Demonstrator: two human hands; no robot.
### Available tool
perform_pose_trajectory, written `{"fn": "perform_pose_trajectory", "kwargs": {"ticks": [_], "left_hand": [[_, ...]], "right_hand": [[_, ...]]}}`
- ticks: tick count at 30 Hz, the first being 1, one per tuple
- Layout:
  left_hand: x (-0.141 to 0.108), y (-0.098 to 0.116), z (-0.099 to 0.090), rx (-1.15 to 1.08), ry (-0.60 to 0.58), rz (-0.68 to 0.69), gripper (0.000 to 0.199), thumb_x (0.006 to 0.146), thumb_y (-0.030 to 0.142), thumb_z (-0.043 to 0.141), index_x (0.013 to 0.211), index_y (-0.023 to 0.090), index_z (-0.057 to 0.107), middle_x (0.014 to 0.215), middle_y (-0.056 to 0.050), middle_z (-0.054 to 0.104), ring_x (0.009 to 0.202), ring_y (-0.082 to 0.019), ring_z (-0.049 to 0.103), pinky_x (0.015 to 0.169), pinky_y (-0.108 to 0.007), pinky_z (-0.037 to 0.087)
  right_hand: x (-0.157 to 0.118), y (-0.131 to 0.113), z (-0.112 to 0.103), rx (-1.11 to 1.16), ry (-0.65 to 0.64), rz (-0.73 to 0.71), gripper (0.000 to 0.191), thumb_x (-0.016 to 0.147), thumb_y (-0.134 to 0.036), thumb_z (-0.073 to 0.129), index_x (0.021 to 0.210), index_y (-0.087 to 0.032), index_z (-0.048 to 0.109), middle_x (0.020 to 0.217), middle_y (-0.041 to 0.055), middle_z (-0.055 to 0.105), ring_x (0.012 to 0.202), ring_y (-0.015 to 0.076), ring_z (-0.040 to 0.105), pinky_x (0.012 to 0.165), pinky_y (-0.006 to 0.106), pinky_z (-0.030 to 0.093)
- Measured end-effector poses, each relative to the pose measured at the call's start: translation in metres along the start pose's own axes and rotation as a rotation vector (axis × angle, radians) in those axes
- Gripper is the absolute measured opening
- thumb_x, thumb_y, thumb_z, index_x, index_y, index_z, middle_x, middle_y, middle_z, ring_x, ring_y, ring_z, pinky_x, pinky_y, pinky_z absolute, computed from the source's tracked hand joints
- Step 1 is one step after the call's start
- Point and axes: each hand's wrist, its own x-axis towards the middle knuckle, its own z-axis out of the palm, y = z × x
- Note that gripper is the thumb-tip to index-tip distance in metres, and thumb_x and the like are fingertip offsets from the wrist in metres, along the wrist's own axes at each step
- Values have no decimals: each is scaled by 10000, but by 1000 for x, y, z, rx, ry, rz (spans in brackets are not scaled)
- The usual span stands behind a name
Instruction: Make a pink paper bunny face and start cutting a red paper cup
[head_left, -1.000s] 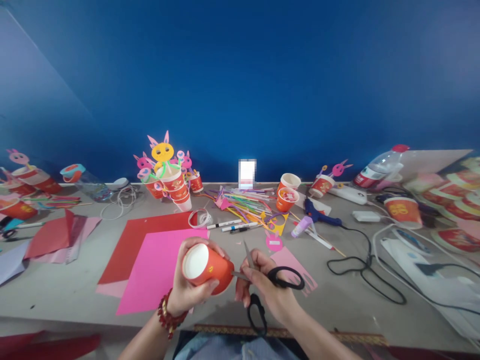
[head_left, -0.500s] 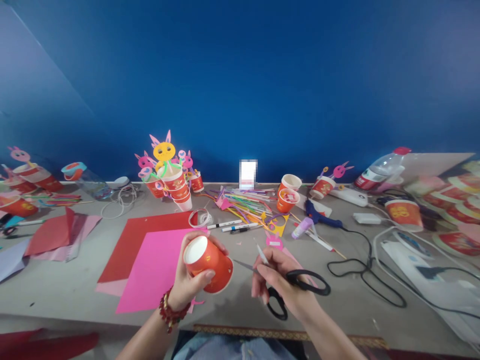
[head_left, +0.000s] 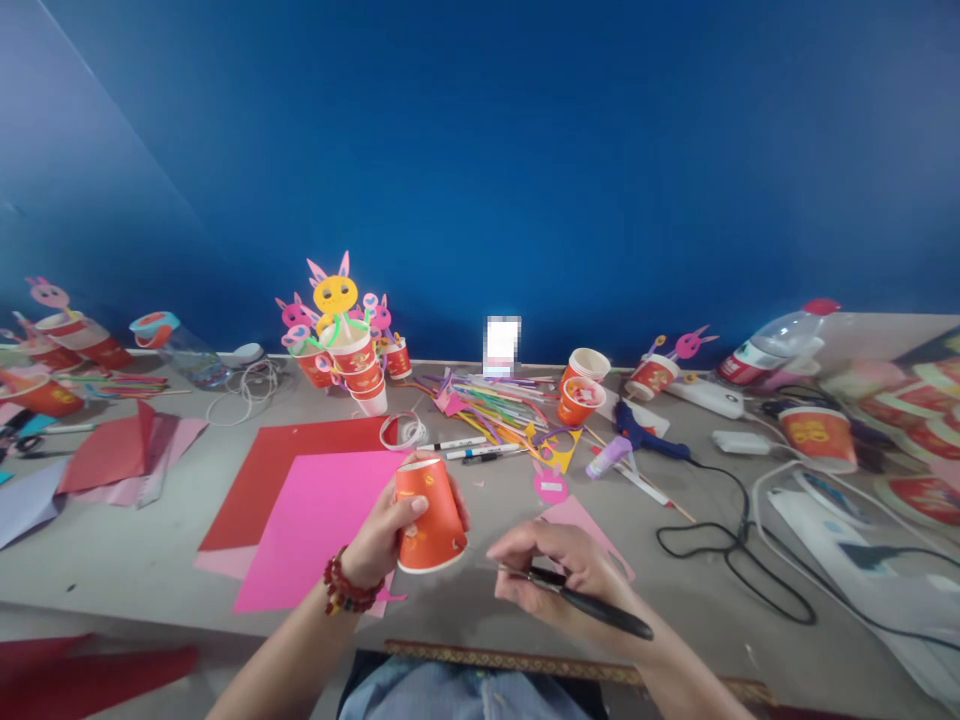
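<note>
My left hand point(head_left: 395, 530) is wrapped round a red paper cup point(head_left: 433, 515). The cup is turned over, its wide white rim down and slightly tilted. A small dark nick or hole shows on its side near that rim. To the right, my right hand point(head_left: 551, 570) is closed on a pair of black-handled scissors point(head_left: 600, 605), seen edge-on. Their tips are hard to make out and lie close to the cup, apart from it. Pink paper point(head_left: 315, 530) lies under and beside my left wrist.
Behind my hands lie markers point(head_left: 491, 452) and a pile of colourful pipe cleaners point(head_left: 495, 405). A blue glue gun point(head_left: 649, 435) and its black cable lie to the right. Decorated cups point(head_left: 352, 360) stand back left. A power strip point(head_left: 832, 570) is far right.
The cup has been turned so its white base is out of sight and its side faces me. The scissors have rolled from showing both loops to edge-on; my right hand moved slightly down.
</note>
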Motion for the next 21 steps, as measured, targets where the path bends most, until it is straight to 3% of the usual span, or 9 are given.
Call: {"fn": "perform_pose_trajectory", "kwargs": {"ticks": [2, 5, 8, 11, 14, 17, 21], "left_hand": [[2, -2, -5, -28, -33, -75, 371, 811, 398, 663, 1053, 126, 593, 922, -135, 685, 782, -280, 698, 690, -394, 566], [6, -5, -13, -66, -52, -126, 341, 822, 383, 647, 1015, 103, 624, 889, -139, 686, 773, -264, 689, 692, -379, 560], [10, -8, -20, -146, -56, -174, 379, 835, 399, 618, 1068, 100, 633, 912, -141, 683, 777, -235, 673, 718, -361, 551], [12, -12, -21, -243, -70, -176, 426, 831, 409, 611, 1149, 127, 616, 1095, -160, 654, 811, -226, 658, 739, -379, 550], [13, -18, -16, -326, -72, -170, 431, 808, 397, 642, 1153, 140, 618, 1227, -159, 602, 839, -219, 651, 739, -374, 555], [16, -24, -11, -404, -16, -166, 397, 813, 384, 651, 1116, 127, 636, 1114, -141, 652, 856, -213, 655, 771, -349, 550], [20, -28, -9, -447, 30, -163, 385, 816, 377, 656, 1099, 117, 642, 1001, -124, 675, 856, -215, 656, 790, -345, 542]], "right_hand": [[1, 0, 1, 5, -21, 34, 146, 857, -278, 665, 976, -200, 697, 856, 46, 730, 752, 161, 665, 675, 244, 528], [4, 8, 3, 154, -27, 63, 145, 898, -311, 610, 931, -190, 681, 788, 38, 725, 617, 127, 633, 584, 232, 523], [10, 19, 3, 293, 123, 89, 167, 855, -353, 661, 886, -189, 655, 663, 4, 684, 528, 106, 590, 514, 209, 486], [18, 29, 5, 308, 285, 116, 206, 830, -383, 681, 900, -193, 646, 636, -6, 659, 544, 115, 587, 514, 212, 474], [24, 37, 11, 242, 275, 144, 218, 842, -394, 666, 930, -196, 643, 670, 2, 655, 584, 135, 602, 539, 233, 482], [26, 45, 19, 248, 238, 139, 268, 848, -417, 657, 1007, -207, 610, 746, 19, 671, 646, 162, 633, 562, 255, 494], [26, 54, 21, 193, 317, 82, 282, 853, -432, 648, 1018, -212, 588, 777, 25, 668, 669, 168, 635, 580, 263, 494]]}}
